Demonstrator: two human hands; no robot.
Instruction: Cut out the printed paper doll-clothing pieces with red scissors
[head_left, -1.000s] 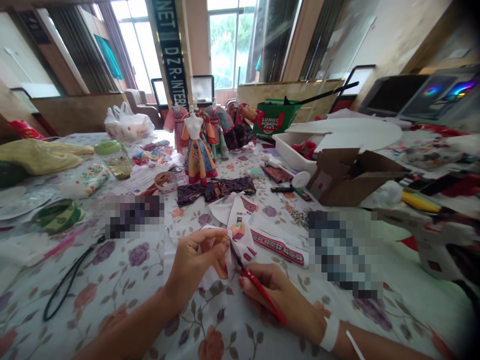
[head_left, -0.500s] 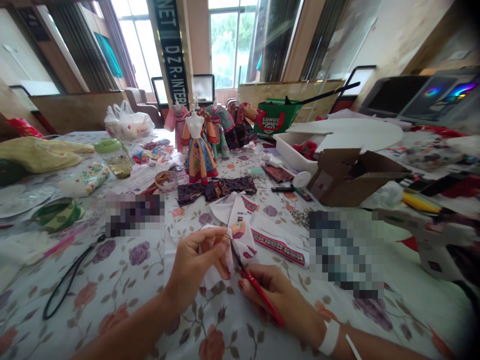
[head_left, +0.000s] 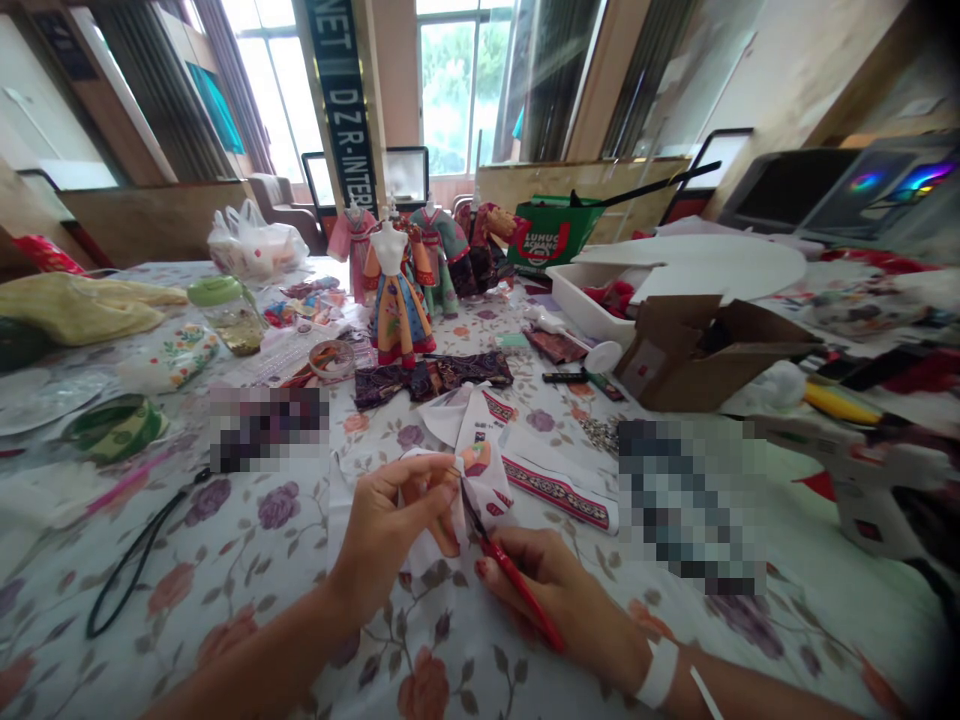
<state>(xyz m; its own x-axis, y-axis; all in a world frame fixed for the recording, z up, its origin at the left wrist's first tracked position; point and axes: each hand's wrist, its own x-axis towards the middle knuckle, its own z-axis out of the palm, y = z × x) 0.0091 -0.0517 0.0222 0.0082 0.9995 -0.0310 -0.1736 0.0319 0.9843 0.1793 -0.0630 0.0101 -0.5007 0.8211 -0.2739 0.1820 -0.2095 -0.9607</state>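
Note:
My left hand (head_left: 401, 520) pinches a piece of white printed fabric (head_left: 491, 480) between thumb and fingers, near the middle of the view. Red-handled scissors (head_left: 525, 592) are gripped in my right hand (head_left: 551, 580), their dark blades pointing up and left at the fabric beside my left fingertips. Whether the blades are fully closed is too small to tell. The fabric carries orange and dark red prints. Just to its right lies a strip with a red patterned border (head_left: 559, 493). Folded dark patterned cloth (head_left: 435, 378) rests beyond the fabric.
Small dressed mannequins (head_left: 394, 290) stand at the back centre. A lidded jar (head_left: 229, 315) and a green tape roll (head_left: 116, 428) are on the left. On the right are a cardboard box (head_left: 690, 355), a white tray (head_left: 589, 300) and a sewing machine (head_left: 874, 480).

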